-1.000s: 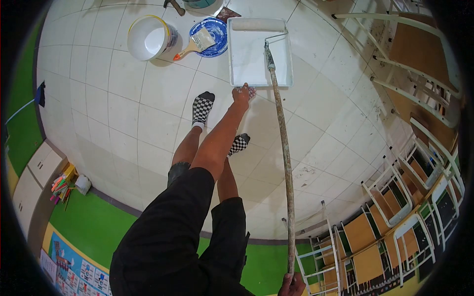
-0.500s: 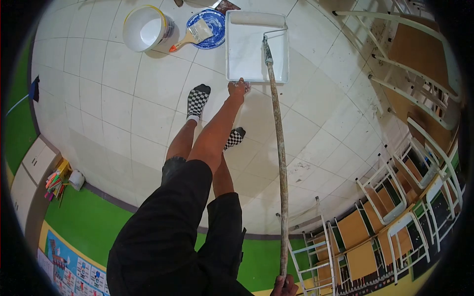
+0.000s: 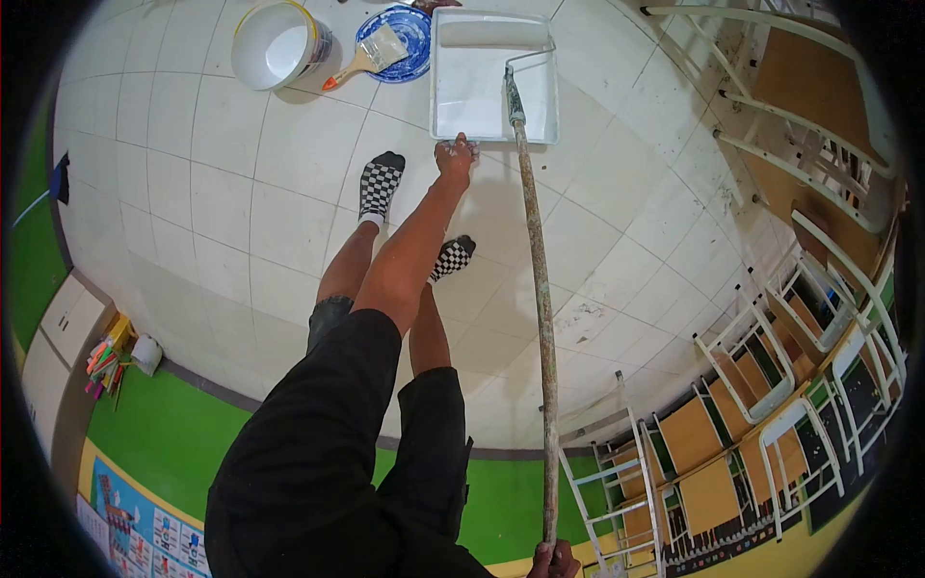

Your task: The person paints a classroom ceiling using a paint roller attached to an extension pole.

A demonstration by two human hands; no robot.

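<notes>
My left hand [image 3: 456,157] reaches down to the near edge of a white paint tray [image 3: 482,128], its fingers closed on the rim. A paint roller [image 3: 493,36] lies across the far end of the tray, its sleeve pale with paint. From its wire frame a long, paint-stained pole [image 3: 540,279] runs back toward me. Around the lower end of that pole, at the bottom of the view, my right hand [image 3: 554,561] is wrapped.
Left of the tray, a paintbrush [image 3: 370,57] rests on a blue paint-smeared lid [image 3: 416,60], beside a white bucket [image 3: 275,48]. Stacked chairs [image 3: 761,424] line the right side. A ladder-like white frame [image 3: 617,491] stands near the pole. My socked feet [image 3: 382,188] are beside my left arm.
The view has shifted slightly, so the tray, bucket and lid appear a little higher and farther left. Both hands keep their holds.
</notes>
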